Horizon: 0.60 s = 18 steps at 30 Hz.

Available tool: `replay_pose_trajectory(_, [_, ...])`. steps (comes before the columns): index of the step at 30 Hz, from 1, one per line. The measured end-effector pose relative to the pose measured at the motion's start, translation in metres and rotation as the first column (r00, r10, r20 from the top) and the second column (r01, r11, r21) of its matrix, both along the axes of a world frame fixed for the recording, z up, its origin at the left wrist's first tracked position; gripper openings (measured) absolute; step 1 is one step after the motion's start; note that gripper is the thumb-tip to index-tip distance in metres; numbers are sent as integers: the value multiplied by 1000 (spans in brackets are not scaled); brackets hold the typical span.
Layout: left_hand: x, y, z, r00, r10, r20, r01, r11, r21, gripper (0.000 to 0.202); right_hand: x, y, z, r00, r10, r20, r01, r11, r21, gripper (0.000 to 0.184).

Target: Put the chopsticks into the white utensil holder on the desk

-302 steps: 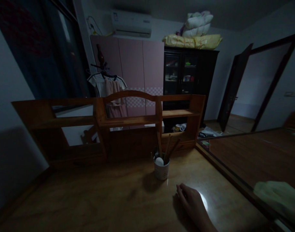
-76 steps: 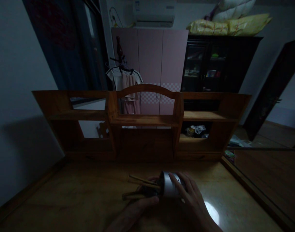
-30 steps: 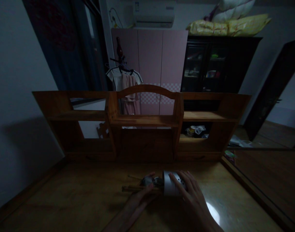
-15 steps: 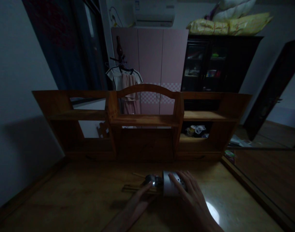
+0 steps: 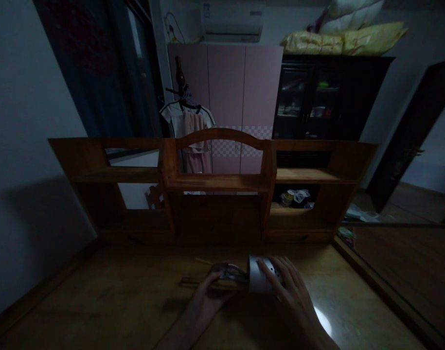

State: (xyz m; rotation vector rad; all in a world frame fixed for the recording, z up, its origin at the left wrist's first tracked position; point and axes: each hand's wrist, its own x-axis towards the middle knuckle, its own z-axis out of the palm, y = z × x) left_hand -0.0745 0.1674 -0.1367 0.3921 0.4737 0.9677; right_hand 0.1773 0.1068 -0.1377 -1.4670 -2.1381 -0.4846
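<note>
A white cup (image 5: 258, 280) with holes in its base lies tipped on its side on the wooden desk (image 5: 109, 301), mouth to the left. My right hand (image 5: 293, 294) is wrapped round the cup from the right. Wooden chopsticks (image 5: 200, 283) and a metal spoon (image 5: 225, 269) stick out of its mouth onto the desk. My left hand (image 5: 204, 304) reaches in from below, fingers curled over those utensils just left of the cup. The room is dim, so the exact grip is hard to make out.
A wooden shelf unit (image 5: 215, 182) stands along the desk's back edge, with small items (image 5: 294, 196) in its lower right bay. Behind it are a pink wardrobe (image 5: 225, 97) and a dark cabinet (image 5: 317, 97). The desk's right edge (image 5: 382, 291) drops to the floor.
Ten seconds ago the cup stood upright with utensils in it; it now lies on its side in my right hand. In the last second my left hand shifted slightly left over the utensils.
</note>
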Motion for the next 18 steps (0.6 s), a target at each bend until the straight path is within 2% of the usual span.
replay_pose_trajectory(6, [-5, 9, -7, 991, 130, -39, -133, 988, -77, 24, 6, 2, 0, 999, -12, -36, 13, 999, 38, 73])
replay_pose_trajectory(13, [-9, 15, -5, 976, 204, -73, -214, 960, -181, 14, 16, 6, 4, 996, -55, -76, 58, 997, 43, 76])
replay_pose_trajectory(18, [-11, 17, -10, 972, 228, -51, -233, 955, -181, 13, 17, 7, 7, 993, -71, -95, 74, 997, 26, 76])
